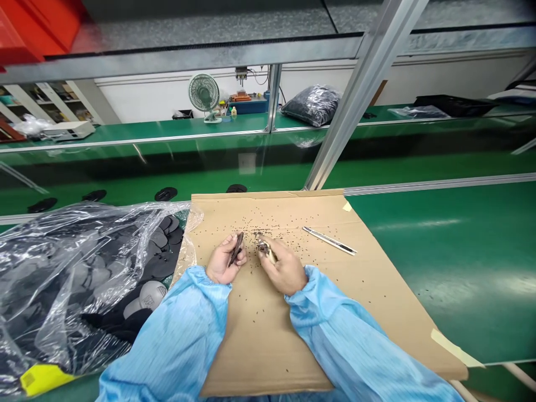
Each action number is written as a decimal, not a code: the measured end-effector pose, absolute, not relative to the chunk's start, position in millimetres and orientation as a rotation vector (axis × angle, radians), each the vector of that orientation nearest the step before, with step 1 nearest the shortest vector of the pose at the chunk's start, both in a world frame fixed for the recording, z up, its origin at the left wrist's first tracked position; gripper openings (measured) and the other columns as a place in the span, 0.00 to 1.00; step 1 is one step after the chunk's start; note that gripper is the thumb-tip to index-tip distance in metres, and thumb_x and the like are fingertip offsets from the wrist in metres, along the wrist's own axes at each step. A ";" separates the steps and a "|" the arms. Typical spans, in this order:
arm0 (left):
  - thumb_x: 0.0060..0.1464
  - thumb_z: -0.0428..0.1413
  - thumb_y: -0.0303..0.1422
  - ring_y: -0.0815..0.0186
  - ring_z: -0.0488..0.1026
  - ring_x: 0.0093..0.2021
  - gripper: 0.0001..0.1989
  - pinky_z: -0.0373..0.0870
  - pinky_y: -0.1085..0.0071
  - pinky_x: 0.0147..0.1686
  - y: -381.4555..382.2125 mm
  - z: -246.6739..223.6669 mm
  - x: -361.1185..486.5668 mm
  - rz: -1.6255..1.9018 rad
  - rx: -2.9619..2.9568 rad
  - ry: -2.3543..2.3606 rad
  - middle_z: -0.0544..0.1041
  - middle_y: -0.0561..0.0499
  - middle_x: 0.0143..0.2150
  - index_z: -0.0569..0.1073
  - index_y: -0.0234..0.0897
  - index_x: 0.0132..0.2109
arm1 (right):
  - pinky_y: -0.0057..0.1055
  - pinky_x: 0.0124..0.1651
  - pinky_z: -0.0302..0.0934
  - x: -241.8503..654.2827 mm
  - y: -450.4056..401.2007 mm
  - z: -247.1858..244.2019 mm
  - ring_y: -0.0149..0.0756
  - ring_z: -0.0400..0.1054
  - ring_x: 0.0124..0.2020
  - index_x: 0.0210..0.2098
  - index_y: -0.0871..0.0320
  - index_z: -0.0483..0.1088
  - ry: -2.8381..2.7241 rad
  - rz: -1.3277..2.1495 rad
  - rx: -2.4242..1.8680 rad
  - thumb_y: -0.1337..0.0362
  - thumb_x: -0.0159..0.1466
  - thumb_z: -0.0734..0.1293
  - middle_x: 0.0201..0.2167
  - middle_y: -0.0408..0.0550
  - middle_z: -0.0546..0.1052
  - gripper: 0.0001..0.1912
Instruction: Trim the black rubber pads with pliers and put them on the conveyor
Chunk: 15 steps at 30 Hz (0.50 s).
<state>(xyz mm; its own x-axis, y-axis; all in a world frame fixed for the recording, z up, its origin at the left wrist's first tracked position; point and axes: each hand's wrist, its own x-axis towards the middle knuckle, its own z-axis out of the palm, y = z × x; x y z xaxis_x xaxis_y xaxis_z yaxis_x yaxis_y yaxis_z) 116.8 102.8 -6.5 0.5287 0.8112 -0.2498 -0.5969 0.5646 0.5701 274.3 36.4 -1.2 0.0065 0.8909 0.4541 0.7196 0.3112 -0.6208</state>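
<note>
My left hand [221, 262] is closed around a dark flat plastic piece [236, 249], held almost edge-on above the cardboard sheet [263, 346]. Just to its right, my right hand [288, 271] grips small nippers [269, 252] with a pale yellow handle, their metal head pointing up and left. The nippers and the dark piece are a short gap apart. Tiny black scraps [260, 233] lie scattered over the cardboard, thickest just beyond my hands. A utility knife [330, 241] rests on the sheet to the right of my right hand.
Left of the cardboard, a clear plastic bag [96, 245] holds many dark and grey flat pieces. Several black pieces [166, 194] lie on the green belt behind. A slanted metal post [355, 84] rises beyond the sheet. A fan [204, 94] stands on the far bench.
</note>
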 end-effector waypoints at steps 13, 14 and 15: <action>0.37 0.67 0.28 0.66 0.72 0.35 0.24 0.71 0.69 0.35 96.1 -9.0 126.6 0.995 0.717 0.698 0.75 0.49 0.37 0.68 0.34 0.43 | 0.34 0.42 0.65 281.3 41.4 -6.3 0.36 0.68 0.34 0.45 0.58 0.67 -1.418 0.501 -1.423 0.58 0.62 0.63 0.33 0.47 0.74 0.15; 0.37 0.67 0.28 0.66 0.72 0.35 0.24 0.71 0.69 0.34 95.6 -9.1 126.7 0.984 0.723 0.699 0.75 0.48 0.37 0.68 0.34 0.43 | 0.35 0.41 0.65 281.2 41.1 -6.9 0.36 0.68 0.34 0.46 0.58 0.67 -1.425 0.502 -1.426 0.58 0.62 0.63 0.33 0.47 0.74 0.15; 0.37 0.67 0.29 0.66 0.72 0.34 0.25 0.70 0.70 0.34 95.2 -9.0 126.8 0.976 0.727 0.701 0.75 0.48 0.38 0.69 0.34 0.44 | 0.35 0.41 0.65 281.3 40.6 -7.6 0.36 0.68 0.34 0.46 0.58 0.67 -1.431 0.494 -1.429 0.58 0.62 0.63 0.33 0.47 0.73 0.15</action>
<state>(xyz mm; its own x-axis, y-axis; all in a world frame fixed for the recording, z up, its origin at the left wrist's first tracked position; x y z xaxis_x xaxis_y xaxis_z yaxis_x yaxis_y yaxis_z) 126.8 95.2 -9.0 0.3893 0.9009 -0.1917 -0.4699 0.3733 0.7999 281.3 40.6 -7.6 0.2125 0.9097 0.3567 0.4957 0.2143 -0.8417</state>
